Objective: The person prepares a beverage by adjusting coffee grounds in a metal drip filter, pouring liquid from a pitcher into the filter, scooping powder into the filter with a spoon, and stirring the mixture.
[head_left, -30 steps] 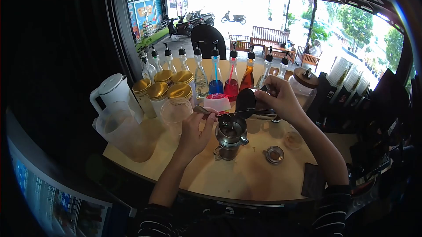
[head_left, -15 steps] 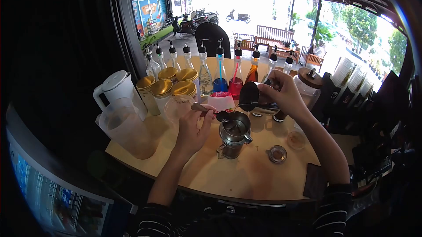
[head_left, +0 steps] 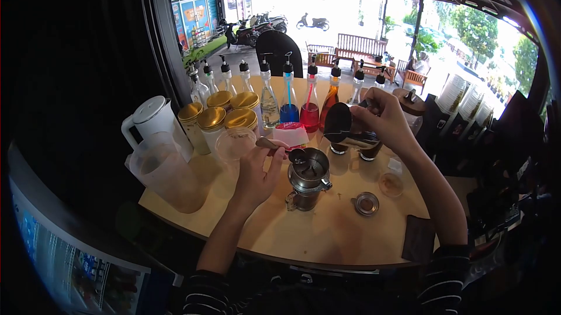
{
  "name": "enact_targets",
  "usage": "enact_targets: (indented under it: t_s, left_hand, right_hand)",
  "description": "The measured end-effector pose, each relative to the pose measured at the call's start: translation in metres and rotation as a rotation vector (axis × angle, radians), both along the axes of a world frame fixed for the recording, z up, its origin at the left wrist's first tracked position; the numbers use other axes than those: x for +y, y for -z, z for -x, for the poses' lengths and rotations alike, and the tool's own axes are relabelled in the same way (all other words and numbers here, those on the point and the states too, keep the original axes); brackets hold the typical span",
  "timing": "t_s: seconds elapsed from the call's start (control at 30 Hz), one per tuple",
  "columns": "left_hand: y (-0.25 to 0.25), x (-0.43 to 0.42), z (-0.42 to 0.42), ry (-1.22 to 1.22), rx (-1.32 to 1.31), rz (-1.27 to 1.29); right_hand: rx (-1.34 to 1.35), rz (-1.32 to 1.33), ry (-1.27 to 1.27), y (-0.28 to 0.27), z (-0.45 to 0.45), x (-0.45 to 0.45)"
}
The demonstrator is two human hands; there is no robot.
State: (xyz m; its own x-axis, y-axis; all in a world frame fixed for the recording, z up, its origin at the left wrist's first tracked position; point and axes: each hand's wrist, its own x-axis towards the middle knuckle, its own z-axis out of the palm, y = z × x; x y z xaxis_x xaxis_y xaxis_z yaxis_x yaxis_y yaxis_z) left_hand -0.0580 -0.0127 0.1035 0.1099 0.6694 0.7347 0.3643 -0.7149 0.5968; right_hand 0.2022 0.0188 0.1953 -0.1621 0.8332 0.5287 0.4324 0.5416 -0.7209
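Observation:
My left hand [head_left: 257, 172] is closed on the handle of a spoon [head_left: 297, 156], whose bowl is over the left rim of a metal drip filter [head_left: 310, 170]. Dark contents show inside the filter, which sits on a glass mug [head_left: 304, 200]. Up and to the right, my right hand [head_left: 385, 119] grips a dark metal pitcher [head_left: 338, 122], tilted with its mouth toward the filter. No stream shows between pitcher and filter. A small round metal lid [head_left: 366, 204] lies on the table right of the mug.
Pump-topped syrup bottles [head_left: 310, 110] line the back of the table [head_left: 280, 236]. Gold-lidded jars [head_left: 241, 118], a white jug [head_left: 155, 119] and a clear plastic pitcher [head_left: 163, 175] stand left. Two dark-filled glasses [head_left: 370, 152] stand behind the pitcher, and a dark cloth [head_left: 418, 239] lies front right.
The pitcher in my right hand has moved up and away from the filter, to the right. The thin stream seen from its lip is gone. My left hand keeps the spoon at the filter.

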Motion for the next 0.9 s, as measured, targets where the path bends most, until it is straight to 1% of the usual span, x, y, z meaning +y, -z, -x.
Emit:
enact_targets:
  t_s: [0.07, 0.13, 0.17, 0.37, 0.43, 0.47, 0.53, 0.57, 0.63, 0.73, 0.83, 0.9]
  left_hand:
    - [-0.001, 0.0, -0.003, 0.008, 0.003, -0.015]
    - [-0.001, 0.001, -0.007, 0.017, 0.006, -0.029]
    - [0.0, 0.001, -0.009, 0.025, 0.003, -0.035]
    - [-0.003, 0.0, -0.016, 0.053, 0.023, -0.014]
    - [-0.001, 0.001, -0.016, 0.055, 0.035, -0.016]
    - [0.0, 0.002, -0.017, 0.062, 0.032, -0.017]
    - [0.001, 0.002, -0.018, 0.069, 0.031, -0.018]
    - [0.0, 0.001, -0.018, 0.066, 0.04, -0.024]
    - [-0.001, -0.001, -0.018, 0.062, 0.051, -0.029]
    - [-0.002, -0.003, -0.018, 0.047, 0.031, -0.015]
    - [-0.002, -0.002, -0.014, 0.001, 0.068, -0.023]
    - [0.0, 0.001, -0.011, -0.061, 0.125, -0.125]
  right_hand:
    - [-0.02, -0.027, 0.0, -0.001, -0.001, -0.002]
    - [0.033, 0.057, 0.009, -0.007, 0.004, -0.011]
    - [0.033, 0.057, 0.01, -0.007, 0.004, -0.011]
    - [-0.025, -0.016, -0.012, -0.003, 0.008, -0.009]
    - [0.114, 0.08, -0.087, -0.008, 0.017, -0.017]
    - [0.115, 0.081, -0.087, -0.009, 0.017, -0.017]
    - [-0.105, 0.033, 0.012, -0.013, 0.017, -0.017]
    - [-0.104, 0.034, 0.012, -0.015, 0.019, -0.02]
    - [0.007, 0.105, -0.045, -0.021, 0.027, -0.03]
    - [0.027, 0.118, -0.098, -0.016, 0.024, -0.027]
    - [0.081, 0.157, -0.102, -0.018, 0.027, -0.035]
    - [0.094, 0.17, -0.13, -0.012, 0.021, -0.03]
